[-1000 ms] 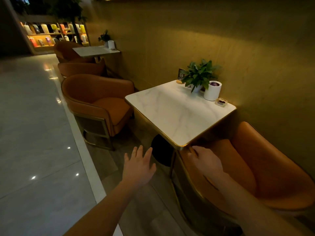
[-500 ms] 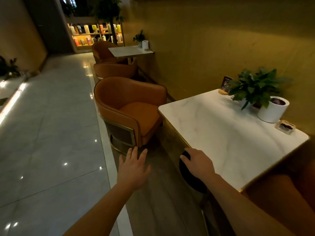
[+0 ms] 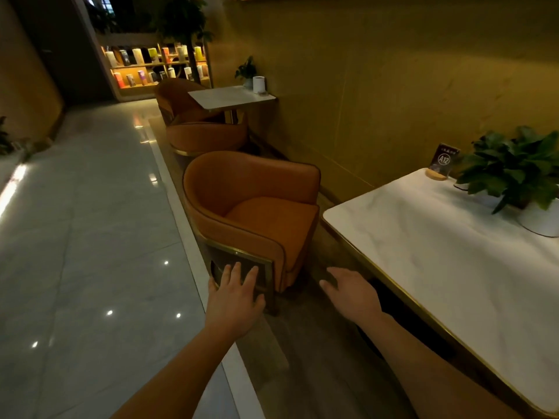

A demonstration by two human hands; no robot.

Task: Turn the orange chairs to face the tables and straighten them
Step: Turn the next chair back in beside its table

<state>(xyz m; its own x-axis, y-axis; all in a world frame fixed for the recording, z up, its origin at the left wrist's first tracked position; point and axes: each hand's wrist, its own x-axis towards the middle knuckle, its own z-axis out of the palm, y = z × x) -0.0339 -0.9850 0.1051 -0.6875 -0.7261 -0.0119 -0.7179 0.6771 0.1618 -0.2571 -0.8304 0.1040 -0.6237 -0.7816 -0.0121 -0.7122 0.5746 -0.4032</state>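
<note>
Both hands are stretching out ahead of me, holding nothing. My left hand (image 3: 234,300) is hovering palm down with its fingers spread, in front of the gold-framed side panel of the nearest orange armchair (image 3: 257,213); I cannot tell whether my fingertips are touching it. My right hand (image 3: 352,294) is hanging flat with its fingers relaxed and slightly apart, over the floor between that armchair and the white marble surface (image 3: 438,252) on my right. The armchair is standing just beside the near corner of the surface, its seat opening towards it at a slight angle. A potted plant (image 3: 514,170) and an A12 number sign (image 3: 443,160) are sitting at the wall side of the surface. Further down the wall, two more orange armchairs (image 3: 205,137) are flanking a second marble surface (image 3: 230,96).
</note>
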